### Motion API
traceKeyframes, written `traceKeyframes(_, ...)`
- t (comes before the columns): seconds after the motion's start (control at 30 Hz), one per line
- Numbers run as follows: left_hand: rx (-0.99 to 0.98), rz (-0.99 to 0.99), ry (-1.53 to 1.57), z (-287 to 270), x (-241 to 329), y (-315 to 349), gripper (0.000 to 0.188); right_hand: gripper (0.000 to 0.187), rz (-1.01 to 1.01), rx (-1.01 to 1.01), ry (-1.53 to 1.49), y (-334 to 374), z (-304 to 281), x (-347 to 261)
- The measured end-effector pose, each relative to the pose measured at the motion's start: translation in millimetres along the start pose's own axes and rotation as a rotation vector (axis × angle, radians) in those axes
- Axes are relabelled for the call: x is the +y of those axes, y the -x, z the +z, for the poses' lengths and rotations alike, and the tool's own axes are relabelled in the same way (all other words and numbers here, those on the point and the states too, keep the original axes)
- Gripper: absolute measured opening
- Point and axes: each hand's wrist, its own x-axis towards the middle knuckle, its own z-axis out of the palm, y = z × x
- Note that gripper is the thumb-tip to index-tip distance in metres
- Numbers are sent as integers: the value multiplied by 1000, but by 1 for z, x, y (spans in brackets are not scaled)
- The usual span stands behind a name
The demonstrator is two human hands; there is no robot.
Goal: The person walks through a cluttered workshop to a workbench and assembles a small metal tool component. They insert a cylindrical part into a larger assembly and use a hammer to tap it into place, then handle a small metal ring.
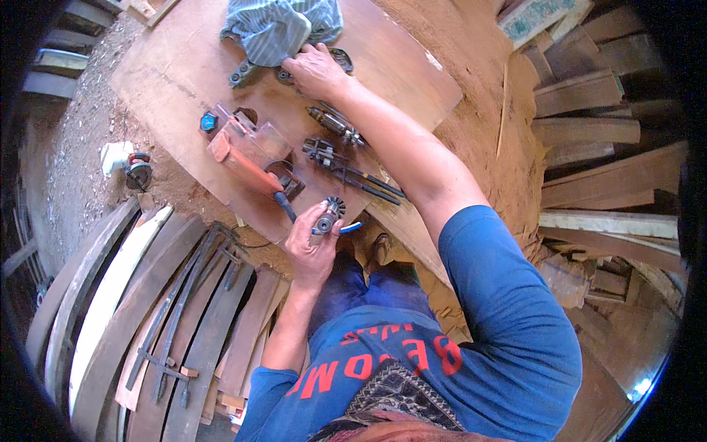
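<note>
My left hand (309, 252) is closed around a motor armature (329, 215) with a finned fan at its top, held over the near edge of the board. A blue-and-white strip (349, 228) shows beside it; I cannot tell what it is. My right hand (318, 72) reaches to the far side, fingers bent at the edge of a striped grey-blue cloth (272, 33). Dark machine parts (243, 72) stick out from under the cloth; what the fingertips grip is hidden. Between my hands lie an orange power tool (247, 168), a metal spindle-like part (335, 124) and a dark tool with two long prongs (346, 169).
The wooden board (405, 70) rests on sawdust-covered ground. Curved planks (169, 295) with long bar clamps (173, 324) on them fill the near left. More stacked boards (589, 132) line the right. A small red-and-black tool (138, 168) sits off the board's left side.
</note>
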Motion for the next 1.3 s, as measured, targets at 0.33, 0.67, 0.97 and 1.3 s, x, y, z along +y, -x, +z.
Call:
traceKeyframes(0.33,-176,77,95,51,26,24,36,26,473,405,-571,212,-124,21)
traceKeyframes(0.67,-400,102,81,148,48,102,32,24,1079,593,-652,583,-118,-72)
traceKeyframes(0.97,-462,88,217,193,46,151,27,24,1276,676,-715,714,-106,-162)
traceKeyframes(1.3,-488,179,105,206,47,155,31,28,1023,842,-734,649,-147,-153)
